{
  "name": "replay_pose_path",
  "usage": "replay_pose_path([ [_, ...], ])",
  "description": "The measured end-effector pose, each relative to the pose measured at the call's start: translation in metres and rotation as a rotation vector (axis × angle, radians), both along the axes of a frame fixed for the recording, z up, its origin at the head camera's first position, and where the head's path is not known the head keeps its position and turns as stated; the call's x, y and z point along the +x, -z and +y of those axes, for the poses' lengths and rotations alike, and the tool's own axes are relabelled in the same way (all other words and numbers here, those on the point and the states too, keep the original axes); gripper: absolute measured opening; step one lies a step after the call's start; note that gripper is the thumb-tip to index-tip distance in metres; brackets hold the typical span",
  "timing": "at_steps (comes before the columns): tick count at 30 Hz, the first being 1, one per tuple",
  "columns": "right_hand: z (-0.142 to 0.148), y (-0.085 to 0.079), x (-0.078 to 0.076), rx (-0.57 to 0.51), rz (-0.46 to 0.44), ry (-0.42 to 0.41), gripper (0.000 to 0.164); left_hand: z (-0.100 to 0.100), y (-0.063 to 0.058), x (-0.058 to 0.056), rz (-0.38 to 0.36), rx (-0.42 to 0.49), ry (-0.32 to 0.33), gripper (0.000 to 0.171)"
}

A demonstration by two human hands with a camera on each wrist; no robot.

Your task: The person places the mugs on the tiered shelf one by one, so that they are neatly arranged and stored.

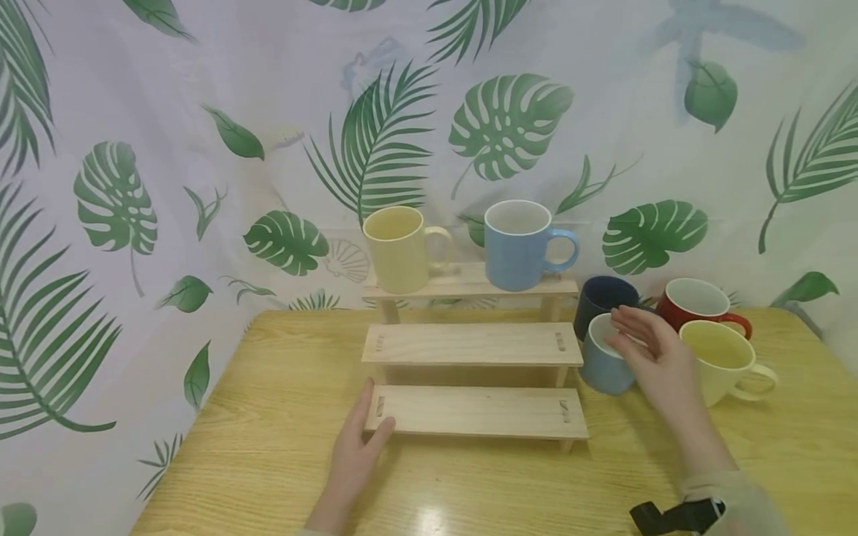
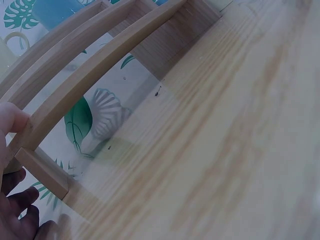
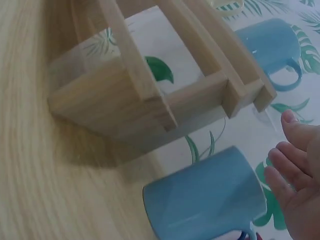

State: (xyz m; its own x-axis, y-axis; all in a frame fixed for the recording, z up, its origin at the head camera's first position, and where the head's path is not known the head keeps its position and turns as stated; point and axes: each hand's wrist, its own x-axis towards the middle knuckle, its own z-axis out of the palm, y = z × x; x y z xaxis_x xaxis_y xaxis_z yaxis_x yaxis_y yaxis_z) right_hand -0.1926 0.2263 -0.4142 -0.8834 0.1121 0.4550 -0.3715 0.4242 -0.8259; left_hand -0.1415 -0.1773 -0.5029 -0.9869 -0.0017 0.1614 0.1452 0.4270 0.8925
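Left hand (image 1: 354,447) pinches wooden rack (image 1: 469,412), near left end. Right hand (image 1: 660,357): grip wide, empty, above blue mug (image 1: 605,372) on counter (image 1: 281,417). Probably best: brace rack, take rim squarely.

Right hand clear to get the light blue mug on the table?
Probably yes: the right hand is near the light blue mug, holding nothing, and nothing shows between them.

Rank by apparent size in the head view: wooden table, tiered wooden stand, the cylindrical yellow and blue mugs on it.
Wooden table
Tiered wooden stand
Yellow mug, blue mug: too alike to rank
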Motion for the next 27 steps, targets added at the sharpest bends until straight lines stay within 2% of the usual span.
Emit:
replay_pose_path([
  [6,0.015,0.01,0.011,0.118,-0.049,0.059,0.042,0.0,-0.001,0.001,0.003,0.005,0.004,0.07],
  [12,0.028,0.017,0.018,0.225,-0.036,0.08,0.048,0.001,-0.005,0.002,-0.006,-0.005,-0.005,0.071],
  [16,0.033,0.021,0.019,0.3,-0.006,0.111,0.055,0.001,-0.004,0.002,-0.004,-0.01,-0.006,0.072],
  [22,0.039,0.025,0.018,0.347,-0.044,0.119,0.067,0.0,-0.003,0.001,0.001,-0.011,-0.002,0.072],
  [27,0.042,0.027,0.015,0.399,-0.059,0.116,0.067,-0.001,-0.002,0.001,0.002,-0.008,0.001,0.072],
])
